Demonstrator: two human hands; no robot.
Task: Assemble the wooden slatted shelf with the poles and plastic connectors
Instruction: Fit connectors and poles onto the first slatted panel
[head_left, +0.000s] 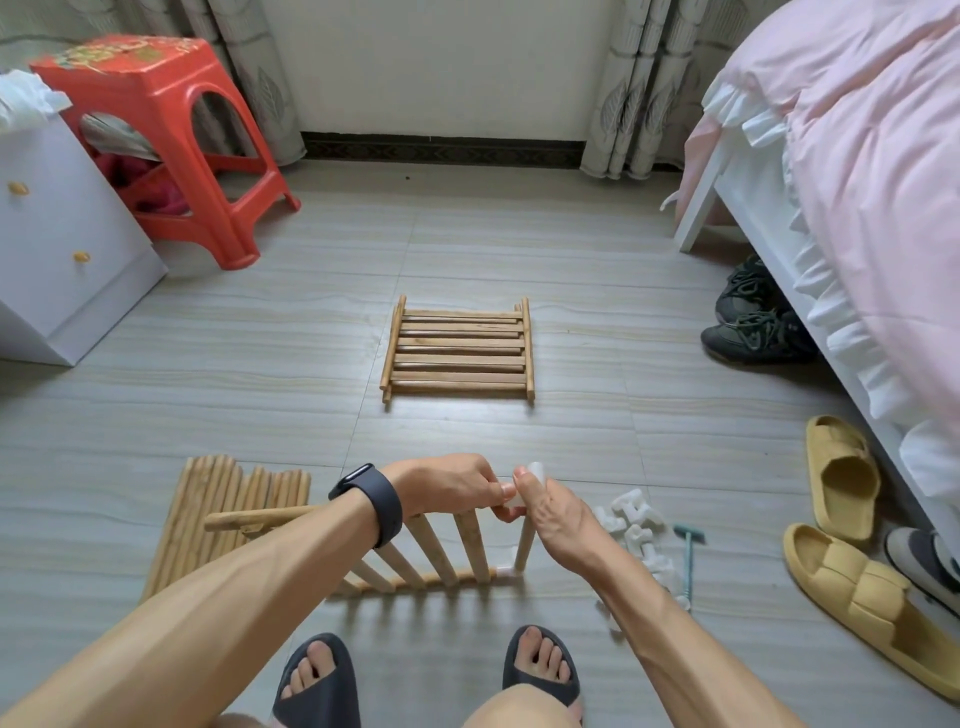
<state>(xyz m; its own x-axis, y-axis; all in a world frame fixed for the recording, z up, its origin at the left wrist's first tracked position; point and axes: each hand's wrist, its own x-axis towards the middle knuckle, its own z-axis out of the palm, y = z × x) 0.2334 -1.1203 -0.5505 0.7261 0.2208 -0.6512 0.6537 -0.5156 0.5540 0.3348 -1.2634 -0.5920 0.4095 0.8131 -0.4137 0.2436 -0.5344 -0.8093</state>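
I hold a wooden slatted panel (431, 551) upright on the floor in front of my feet. My left hand (452, 486) grips its top rail. My right hand (550, 514) pinches a white plastic connector (535, 475) at the panel's top right corner, above a pole (523, 545). Another white connector (506, 571) sits at the bottom right corner. A second slatted panel (460, 348) lies flat further out. A bundle of wooden poles (223, 514) lies at my left. Several loose white connectors (636, 525) lie at my right.
A small teal-handled tool (688, 556) lies beside the connectors. Yellow slippers (852, 519) and dark shoes (748, 322) sit by the bed (852, 156) on the right. A red plastic stool (156, 135) and white drawer cabinet (57, 239) stand at the left.
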